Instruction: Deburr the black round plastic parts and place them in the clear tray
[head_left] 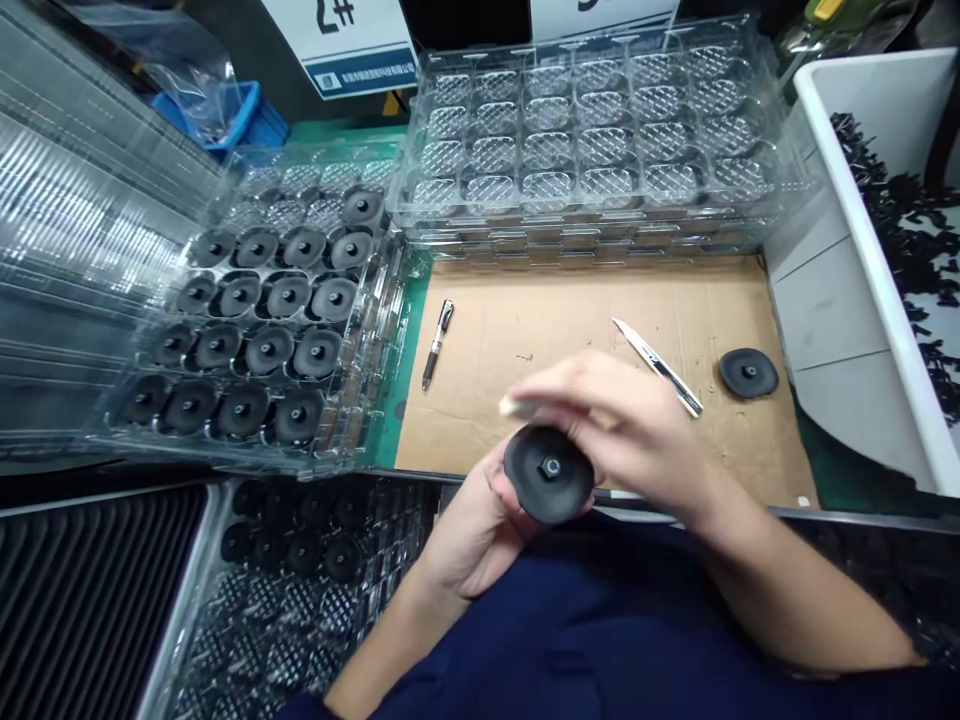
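My left hand (pixel 474 535) holds a black round disc (pixel 544 497) with a small metal stud in its centre, face up, near my body. Just above its far edge is my right hand (pixel 634 420), slightly blurred, with fingers drawn together. Something pale shows at its fingertips, but I cannot make out what it is. On the cardboard (pixel 517 290), to the right, lies another black disc (pixel 748 373). A white craft-knife-like tool (pixel 656 365) lies beyond my right hand. Farther left is a black and silver pen (pixel 438 345).
A clear tray (pixel 360 400) at left holds several rows of black discs. Stacked clear trays (pixel 547 190) stand at the back. At right, a white bin (pixel 847 250) contains small black pieces. Another tray with discs (pixel 300 550) sits lower left; a blue bin (pixel 255 115) stands behind.
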